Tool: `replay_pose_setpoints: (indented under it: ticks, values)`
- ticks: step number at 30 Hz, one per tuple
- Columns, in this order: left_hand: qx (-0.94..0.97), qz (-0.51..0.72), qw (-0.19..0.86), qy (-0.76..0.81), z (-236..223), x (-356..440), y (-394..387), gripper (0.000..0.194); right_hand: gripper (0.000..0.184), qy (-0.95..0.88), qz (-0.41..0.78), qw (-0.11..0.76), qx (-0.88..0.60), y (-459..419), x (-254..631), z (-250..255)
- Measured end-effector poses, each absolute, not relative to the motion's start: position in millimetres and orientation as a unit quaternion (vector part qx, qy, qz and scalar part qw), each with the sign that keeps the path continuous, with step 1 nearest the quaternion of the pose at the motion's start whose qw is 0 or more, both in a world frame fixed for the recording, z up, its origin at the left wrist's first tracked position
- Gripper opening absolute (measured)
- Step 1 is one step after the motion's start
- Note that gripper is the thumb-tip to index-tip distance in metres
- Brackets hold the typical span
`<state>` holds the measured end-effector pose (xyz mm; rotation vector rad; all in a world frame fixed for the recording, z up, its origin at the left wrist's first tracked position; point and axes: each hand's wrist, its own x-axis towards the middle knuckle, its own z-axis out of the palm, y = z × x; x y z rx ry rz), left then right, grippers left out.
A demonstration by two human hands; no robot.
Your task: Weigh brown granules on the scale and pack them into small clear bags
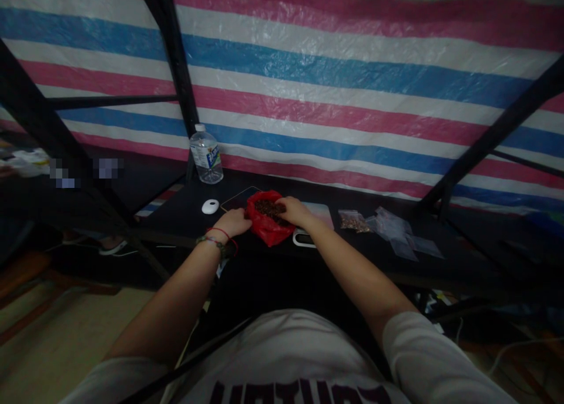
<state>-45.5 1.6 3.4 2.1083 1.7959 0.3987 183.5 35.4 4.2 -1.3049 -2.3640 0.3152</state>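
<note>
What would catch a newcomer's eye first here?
Probably the bright red bag of small brown pieces, open near the middle of the view. Behind it hangs a pink, blue and white striped sheet; a clear bottle stands on the black table, behind and left of the bag.

The bag [269, 234] is red, its filling [267, 209] dark brown. The desk [183, 217] under it is black. Behind the bag, the sheet [335, 66] carries pink, white and blue stripes. The bottle cap [200, 127] left of the bag is white.
</note>
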Motion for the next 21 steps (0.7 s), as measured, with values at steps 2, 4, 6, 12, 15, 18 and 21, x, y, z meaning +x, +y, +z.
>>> replay_pose_setpoints:
  ticks: [2,4,6,12,15,18,21]
  values:
    - [0.754,0.151,0.207,0.605,1,-44,1,0.027,0.029,-0.866,0.102,0.185,-0.454,36,179,5]
    - [0.758,0.182,0.253,0.573,-4,-42,3,0.03,0.029,-0.877,0.116,0.17,-0.434,37,172,4]
    - [0.743,0.215,0.295,0.561,-11,-40,6,0.036,0.028,-0.879,0.147,0.163,-0.423,38,166,3]
    - [0.705,0.3,0.342,0.544,-24,-33,10,0.047,0.038,-0.858,0.241,0.19,-0.411,37,157,-3]
    - [0.702,0.321,0.317,0.551,-22,-30,8,0.043,0.039,-0.842,0.251,0.235,-0.415,38,157,-6]
    - [0.717,0.318,0.26,0.563,-16,-30,6,0.033,0.038,-0.837,0.244,0.252,-0.42,39,157,-7]
    - [0.745,0.314,0.22,0.546,-12,-29,6,0.031,0.036,-0.824,0.246,0.277,-0.428,38,157,-6]
